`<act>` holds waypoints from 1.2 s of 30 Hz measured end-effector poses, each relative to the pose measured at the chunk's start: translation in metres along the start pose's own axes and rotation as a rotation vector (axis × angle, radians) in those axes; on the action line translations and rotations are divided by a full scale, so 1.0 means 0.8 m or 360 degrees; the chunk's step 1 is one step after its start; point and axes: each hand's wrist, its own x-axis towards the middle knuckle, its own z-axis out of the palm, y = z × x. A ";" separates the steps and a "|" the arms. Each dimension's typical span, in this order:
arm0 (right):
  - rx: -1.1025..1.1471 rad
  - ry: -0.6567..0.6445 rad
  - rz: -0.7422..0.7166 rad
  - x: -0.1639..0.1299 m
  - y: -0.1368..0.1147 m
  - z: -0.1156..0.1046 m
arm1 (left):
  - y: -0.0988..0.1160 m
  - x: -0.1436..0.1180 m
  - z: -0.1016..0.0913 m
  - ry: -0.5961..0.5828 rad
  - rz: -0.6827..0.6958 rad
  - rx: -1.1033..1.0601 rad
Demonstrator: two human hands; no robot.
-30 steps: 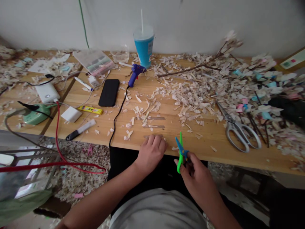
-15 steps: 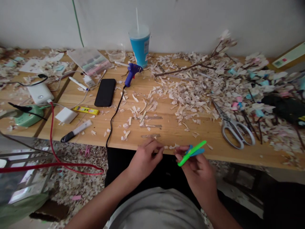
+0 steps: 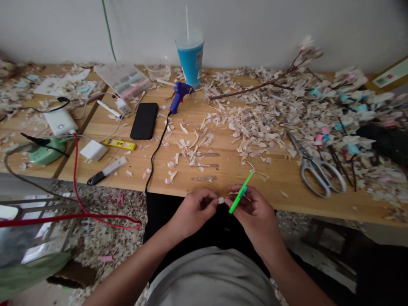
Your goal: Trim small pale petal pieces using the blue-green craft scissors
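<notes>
My right hand (image 3: pixel 255 212) holds small green and blue scissors (image 3: pixel 240 193), their blades pointing up and to the right over the front edge of the wooden table (image 3: pixel 223 165). My left hand (image 3: pixel 196 208) is close beside it, pinching a small pale scrap (image 3: pixel 220 199) between its fingertips. The two hands almost touch at that scrap, just in front of the table edge above my lap.
Large metal scissors (image 3: pixel 315 168) lie at the right among heaps of pale shavings (image 3: pixel 261 123). A blue glue gun (image 3: pixel 178 95), black phone (image 3: pixel 145 121), blue cup with straw (image 3: pixel 191 59), twigs, chargers and cables lie further back and left.
My left hand left the table edge and came toward the right hand, now pinching a scrap. The right hand swung the small scissors, which now point up and to the right.
</notes>
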 end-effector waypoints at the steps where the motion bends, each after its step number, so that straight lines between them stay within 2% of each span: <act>1: -0.0011 -0.0011 0.0011 0.000 0.000 0.000 | 0.000 0.000 0.001 -0.0002 -0.0002 -0.0008; 20: 0.0103 -0.0132 0.0228 0.005 0.005 -0.004 | 0.011 0.003 0.002 -0.0048 0.0181 0.0370; 29: 0.0024 -0.0147 0.0262 0.003 -0.003 -0.005 | 0.010 0.004 -0.002 -0.0049 0.0154 0.0440; 36: -0.0017 -0.0222 0.0226 0.005 0.003 -0.002 | 0.011 0.002 -0.005 -0.0110 0.0167 0.0312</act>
